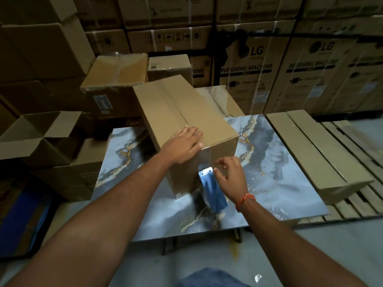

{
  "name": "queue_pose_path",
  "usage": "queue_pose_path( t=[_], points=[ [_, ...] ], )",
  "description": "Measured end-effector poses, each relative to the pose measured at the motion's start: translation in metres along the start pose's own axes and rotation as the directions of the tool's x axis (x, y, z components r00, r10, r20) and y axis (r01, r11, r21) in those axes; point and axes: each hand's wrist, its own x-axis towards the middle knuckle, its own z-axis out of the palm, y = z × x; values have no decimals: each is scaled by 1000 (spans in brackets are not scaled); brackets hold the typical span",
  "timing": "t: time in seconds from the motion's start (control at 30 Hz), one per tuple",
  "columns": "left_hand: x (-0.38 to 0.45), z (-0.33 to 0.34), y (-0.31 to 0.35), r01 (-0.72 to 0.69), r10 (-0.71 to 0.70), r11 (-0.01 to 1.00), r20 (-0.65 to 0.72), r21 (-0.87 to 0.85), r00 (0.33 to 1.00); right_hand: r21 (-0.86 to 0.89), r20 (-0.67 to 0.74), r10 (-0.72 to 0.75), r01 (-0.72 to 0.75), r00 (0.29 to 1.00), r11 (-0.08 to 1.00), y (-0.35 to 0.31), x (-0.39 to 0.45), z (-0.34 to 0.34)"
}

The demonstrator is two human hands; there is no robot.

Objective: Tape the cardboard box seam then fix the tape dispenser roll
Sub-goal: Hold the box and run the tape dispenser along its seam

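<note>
Two hands, left hand (182,145) flat on cardboard box (186,114), right hand (229,175) gripping tape dispenser (211,189)

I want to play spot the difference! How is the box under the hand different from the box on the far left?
The middle box has its flaps folded shut; the left box has its flaps standing open. The middle box sits on the marbled table with the left hand pressing its top; the left box rests on other cartons, untouched. Both are plain brown cardboard.
</note>
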Motion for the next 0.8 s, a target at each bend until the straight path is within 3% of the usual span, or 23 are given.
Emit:
queue_pose_path(
  t=[0.37, 0.53, 0.8],
  points=[
    [2, 6, -4, -9, 8, 999, 26, 32, 1000, 90, 127, 174, -186, 977, 978, 32, -39, 25],
    [1, 6, -4, -9, 8, 1000, 9, 28, 1000, 90, 254, 244, -274, 936, 957, 40, -46, 32],
    [1, 6, -3, -2, 2, 999, 12, 41, 1000, 45, 278, 279, -302, 919, 952, 48, -52, 40]
  ],
)
